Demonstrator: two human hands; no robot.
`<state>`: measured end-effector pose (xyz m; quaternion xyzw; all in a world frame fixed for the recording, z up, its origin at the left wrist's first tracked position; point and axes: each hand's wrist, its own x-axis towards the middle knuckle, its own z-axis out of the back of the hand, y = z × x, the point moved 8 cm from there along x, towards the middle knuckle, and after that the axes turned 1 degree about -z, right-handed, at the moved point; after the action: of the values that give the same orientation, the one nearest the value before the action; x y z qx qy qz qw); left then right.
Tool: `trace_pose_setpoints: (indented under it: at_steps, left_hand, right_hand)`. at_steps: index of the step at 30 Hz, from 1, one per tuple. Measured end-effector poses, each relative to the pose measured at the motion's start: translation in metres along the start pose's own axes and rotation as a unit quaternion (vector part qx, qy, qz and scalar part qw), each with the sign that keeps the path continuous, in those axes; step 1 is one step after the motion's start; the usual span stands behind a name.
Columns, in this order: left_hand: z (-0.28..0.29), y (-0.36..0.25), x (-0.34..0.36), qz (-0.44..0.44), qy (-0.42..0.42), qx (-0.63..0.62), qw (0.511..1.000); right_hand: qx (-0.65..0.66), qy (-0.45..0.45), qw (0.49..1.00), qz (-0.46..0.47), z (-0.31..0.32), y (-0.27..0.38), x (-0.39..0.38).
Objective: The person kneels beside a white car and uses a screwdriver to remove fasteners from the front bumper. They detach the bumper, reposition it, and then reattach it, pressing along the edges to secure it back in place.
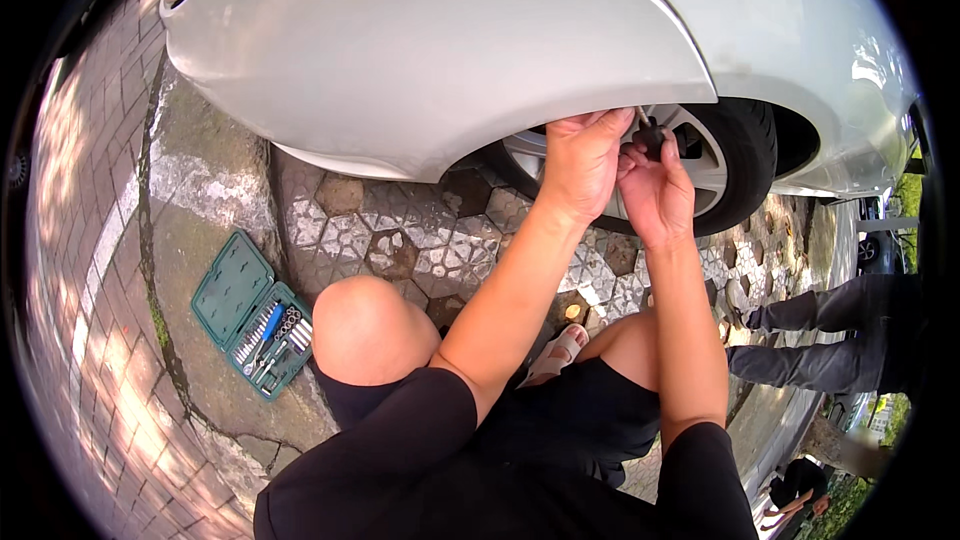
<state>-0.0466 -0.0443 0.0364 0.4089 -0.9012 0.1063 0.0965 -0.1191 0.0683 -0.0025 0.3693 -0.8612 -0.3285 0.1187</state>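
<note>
At the lip of the silver front fender point(440, 50), my left hand point(585, 160) is raised with curled fingers, its thumb by a thin metal shaft; what those fingers grip is hidden. Just right of it, my right hand point(657, 190) pinches a small black object point(652, 140) attached to that shaft, in front of the wheel point(750, 165) with its light alloy spokes. Left of my knee an open green socket set case point(225, 295) lies on the kerb, holding sockets, bits and a blue-handled driver point(268, 325).
A kerb point(200, 190) runs beside hexagonal pavers point(390, 250), with brick paving point(85, 290) farther left. At the right stands a person in dark trousers point(820, 310). Behind are a parked dark car point(880, 240), a tree trunk point(850, 450) and another person point(805, 485).
</note>
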Motion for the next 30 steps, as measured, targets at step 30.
trace_pose_setpoints:
  at_steps: [30]
  left_hand:
    - [-0.006,-0.010,0.000,0.017,0.015,0.025,0.999]
  right_hand:
    - [-0.007,-0.059,0.990,-0.129,0.052,-0.016,0.001]
